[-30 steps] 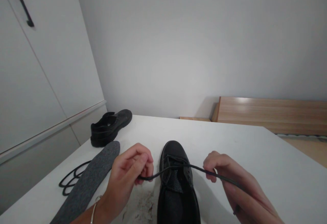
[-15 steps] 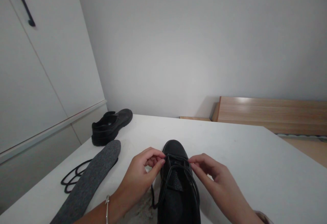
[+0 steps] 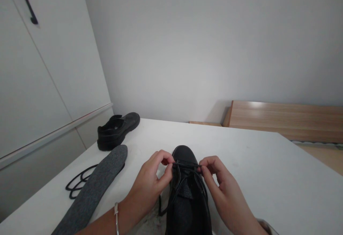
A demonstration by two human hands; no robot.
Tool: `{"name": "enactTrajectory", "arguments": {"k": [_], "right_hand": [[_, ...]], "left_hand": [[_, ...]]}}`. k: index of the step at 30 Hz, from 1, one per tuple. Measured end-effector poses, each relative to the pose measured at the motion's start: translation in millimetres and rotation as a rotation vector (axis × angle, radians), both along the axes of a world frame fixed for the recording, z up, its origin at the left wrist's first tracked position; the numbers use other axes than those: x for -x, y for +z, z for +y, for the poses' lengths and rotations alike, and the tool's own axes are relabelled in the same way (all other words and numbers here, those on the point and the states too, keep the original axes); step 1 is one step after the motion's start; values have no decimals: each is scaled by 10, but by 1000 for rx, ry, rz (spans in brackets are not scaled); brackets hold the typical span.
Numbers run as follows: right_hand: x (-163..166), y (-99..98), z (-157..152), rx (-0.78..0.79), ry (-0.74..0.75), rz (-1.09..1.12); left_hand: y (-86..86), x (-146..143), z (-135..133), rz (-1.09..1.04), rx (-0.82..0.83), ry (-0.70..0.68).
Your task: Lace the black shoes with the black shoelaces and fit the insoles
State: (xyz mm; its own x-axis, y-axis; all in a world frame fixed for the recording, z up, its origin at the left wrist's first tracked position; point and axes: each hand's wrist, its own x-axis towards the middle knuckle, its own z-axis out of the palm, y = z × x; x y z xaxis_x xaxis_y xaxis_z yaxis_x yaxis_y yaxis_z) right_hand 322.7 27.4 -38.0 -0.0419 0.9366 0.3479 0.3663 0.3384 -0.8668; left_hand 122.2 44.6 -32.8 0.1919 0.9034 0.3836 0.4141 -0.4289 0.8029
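A black shoe (image 3: 184, 188) stands on the white table, its toe pointing away from me. A black shoelace (image 3: 187, 164) stretches straight across the lower eyelets between my two hands. Thumb and fingers of my left hand (image 3: 155, 176) pinch it at the left edge of the shoe. On the other edge, my right hand (image 3: 221, 183) pinches the lace too. More lace loops lie over the tongue, and one end hangs down on the left side. The near end of the shoe is cut off by the frame.
A grey felt insole (image 3: 99, 181) lies to the left, partly over a second black lace (image 3: 73, 185). Behind it stands another black shoe (image 3: 118, 129). White cabinet doors (image 3: 48, 74) rise at the left. A wooden board (image 3: 284, 118) is beyond the table (image 3: 257, 177) at the right.
Both hands have lifted slightly, and the lace between them is now drawn up taut across the shoe. The view has shifted a little.
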Motion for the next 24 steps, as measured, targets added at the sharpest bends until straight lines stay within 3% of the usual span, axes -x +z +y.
{"name": "enactTrajectory", "arguments": {"k": [7,14,19,24], "right_hand": [[-131,87,49,-35,-67,46],[-420,109,94,-96,-216,72],[-419,130,72,-65,-229,386],[-322,238,-8,-22,-220,701]], "left_hand": [[96,40,-30,-311,184,-87],[53,108,33,-568,269,-312],[104,134,47,-435,166,-145],[119,210,55,51,-197,85]]}}
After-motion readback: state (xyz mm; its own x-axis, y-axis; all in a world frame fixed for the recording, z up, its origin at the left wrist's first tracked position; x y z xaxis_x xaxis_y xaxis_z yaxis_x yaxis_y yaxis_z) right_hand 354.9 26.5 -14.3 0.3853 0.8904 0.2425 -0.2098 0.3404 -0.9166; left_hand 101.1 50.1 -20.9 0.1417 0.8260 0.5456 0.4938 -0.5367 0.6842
